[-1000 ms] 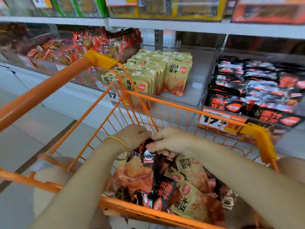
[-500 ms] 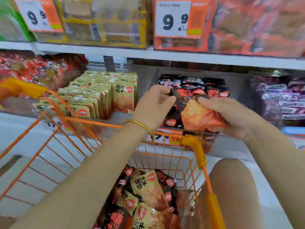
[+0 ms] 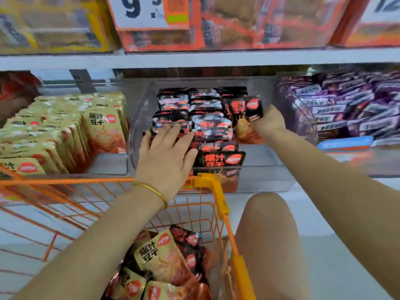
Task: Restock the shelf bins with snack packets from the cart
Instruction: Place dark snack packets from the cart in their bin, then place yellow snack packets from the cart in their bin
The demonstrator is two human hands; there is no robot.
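From the head camera, the left hand (image 3: 166,156) lies with its fingers straight and spread, flat on the front left rows of black packets (image 3: 194,111) standing in the clear bin (image 3: 259,156) on the middle shelf. A gold bracelet (image 3: 151,189) sits on that wrist. The right hand (image 3: 269,122) grips a single black packet (image 3: 246,118) by its right edge, fingers curled round it, and holds it upright over the right side of the same bin, touching or just beside the packets there. To the left, a neighbouring bin holds upright yellow packets (image 3: 65,131); to the right, another holds purple packets (image 3: 346,105). Above, the upper shelf (image 3: 194,59) carries orange and yellow boxes behind a price tag (image 3: 147,11). Below the hands stands the orange wire cart (image 3: 216,191), its far rim close against the shelf front, with a loose pile of yellow and black snack packets (image 3: 162,256) in its basket. A bare knee (image 3: 266,224) shows just right of the cart.
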